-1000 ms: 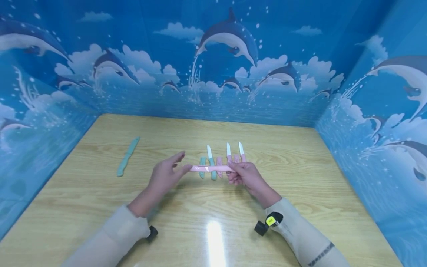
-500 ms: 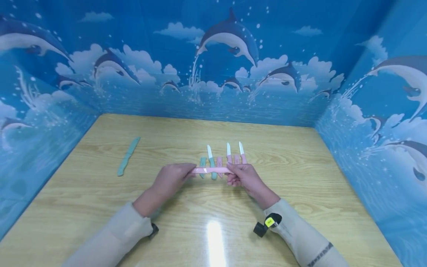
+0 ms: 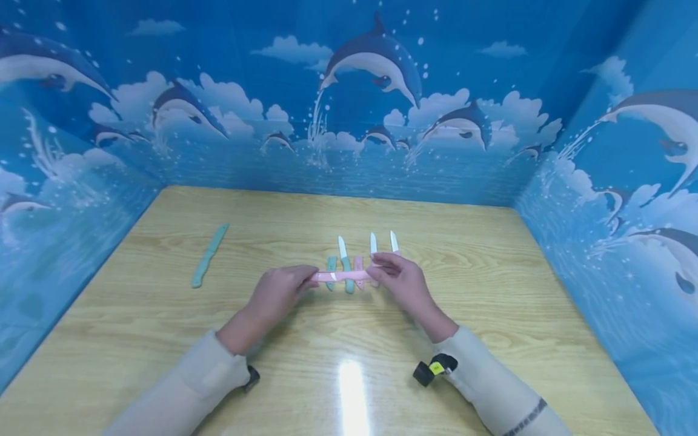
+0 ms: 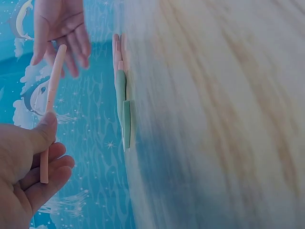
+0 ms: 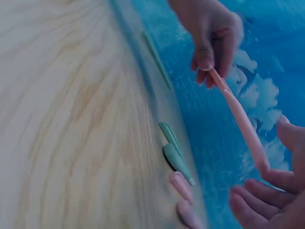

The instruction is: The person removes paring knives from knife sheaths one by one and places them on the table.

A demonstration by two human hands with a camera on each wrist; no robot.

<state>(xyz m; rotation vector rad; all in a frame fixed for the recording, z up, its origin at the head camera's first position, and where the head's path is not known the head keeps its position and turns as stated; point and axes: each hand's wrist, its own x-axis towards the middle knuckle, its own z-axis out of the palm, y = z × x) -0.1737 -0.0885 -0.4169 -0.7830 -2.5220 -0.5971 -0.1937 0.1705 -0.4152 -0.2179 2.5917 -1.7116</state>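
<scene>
Your left hand [image 3: 278, 297] pinches the 9 o'clock end of a pink knife [image 3: 342, 276] above the table [image 3: 272, 375]; your right hand [image 3: 402, 284], fingers loosely extended, sits at its 3 o'clock end. Beneath, bare-bladed knives [image 3: 346, 265] point toward 12 o'clock, while an all-green knife [image 3: 209, 256] lies well apart toward 9.

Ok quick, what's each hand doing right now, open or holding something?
Left hand: holding a pink knife by one end.
Right hand: open, near the other end.
</scene>
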